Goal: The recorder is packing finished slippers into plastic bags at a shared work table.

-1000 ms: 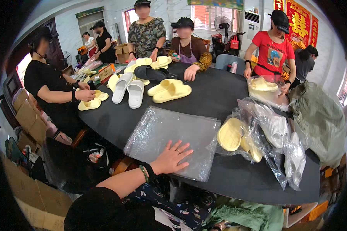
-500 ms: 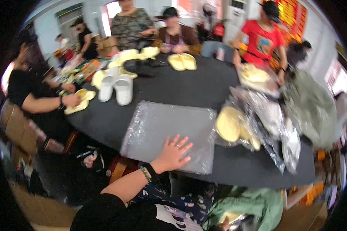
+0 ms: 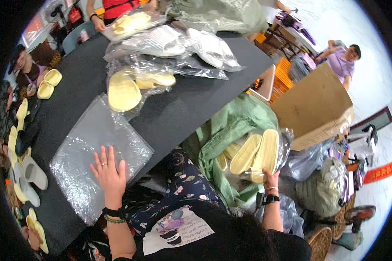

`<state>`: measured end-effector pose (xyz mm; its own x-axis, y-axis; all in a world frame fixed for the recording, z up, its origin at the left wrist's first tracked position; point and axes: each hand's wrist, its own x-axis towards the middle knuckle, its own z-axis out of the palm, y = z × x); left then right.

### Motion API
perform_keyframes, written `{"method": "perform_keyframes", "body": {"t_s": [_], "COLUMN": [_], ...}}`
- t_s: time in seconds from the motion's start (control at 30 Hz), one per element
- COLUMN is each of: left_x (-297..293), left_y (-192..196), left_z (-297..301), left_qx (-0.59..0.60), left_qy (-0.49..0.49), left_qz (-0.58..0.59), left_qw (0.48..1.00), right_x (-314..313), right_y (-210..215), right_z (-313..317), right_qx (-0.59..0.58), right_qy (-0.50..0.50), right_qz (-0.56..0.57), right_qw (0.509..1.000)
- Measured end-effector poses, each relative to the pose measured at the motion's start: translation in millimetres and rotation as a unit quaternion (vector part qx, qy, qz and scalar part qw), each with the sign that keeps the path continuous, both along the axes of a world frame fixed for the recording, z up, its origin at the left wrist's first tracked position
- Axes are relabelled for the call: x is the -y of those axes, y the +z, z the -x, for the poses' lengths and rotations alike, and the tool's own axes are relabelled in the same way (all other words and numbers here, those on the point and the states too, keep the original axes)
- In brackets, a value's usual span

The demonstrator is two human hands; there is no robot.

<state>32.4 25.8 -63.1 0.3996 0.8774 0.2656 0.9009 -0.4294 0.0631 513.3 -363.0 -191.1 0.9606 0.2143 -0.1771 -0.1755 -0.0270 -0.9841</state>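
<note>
My left hand (image 3: 109,176) lies flat with its fingers spread on a stack of clear plastic bags (image 3: 80,150) at the table's near edge. My right hand (image 3: 272,179) grips one end of a yellow slipper pair (image 3: 266,150), which is in clear plastic film. This pair is at the mouth of a green woven sack (image 3: 235,117) to my right. More yellow slippers (image 3: 233,151) show inside the sack. On the table, beyond the stack, rests a bagged yellow slipper (image 3: 124,92).
Bagged white slippers (image 3: 161,41) lie across the dark table (image 3: 196,98). Grey slippers (image 3: 34,173) stand at its left. A large cardboard box (image 3: 313,106) and an orange crate (image 3: 282,76) are beyond the sack. Co-workers are around the table, one in a red shirt (image 3: 113,6).
The view has swung right, bringing the sack and box fully in. My right hand, low at the sack before, now shows gripping yellow slippers. The left hand stays on the bag stack.
</note>
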Motion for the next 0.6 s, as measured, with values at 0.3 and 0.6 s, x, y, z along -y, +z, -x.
{"method": "perform_keyframes", "body": {"t_s": [0.3,0.6], "left_x": [1.9,13.0], "left_y": [13.1,18.4], "left_z": [2.1,10.7], "left_qx": [0.028,0.09], "left_qy": [0.009,0.021], "left_qz": [0.0,0.006], "left_qw": [1.0,0.996], "right_x": [-48.1,-286.3], "right_y": [178.0,360.1], "right_z": [-18.6,-4.6], "right_qx": [0.085,0.541], "right_qy": [0.03,0.139], "right_qz": [-0.084,-0.165], "right_qw": [0.992,0.813]}}
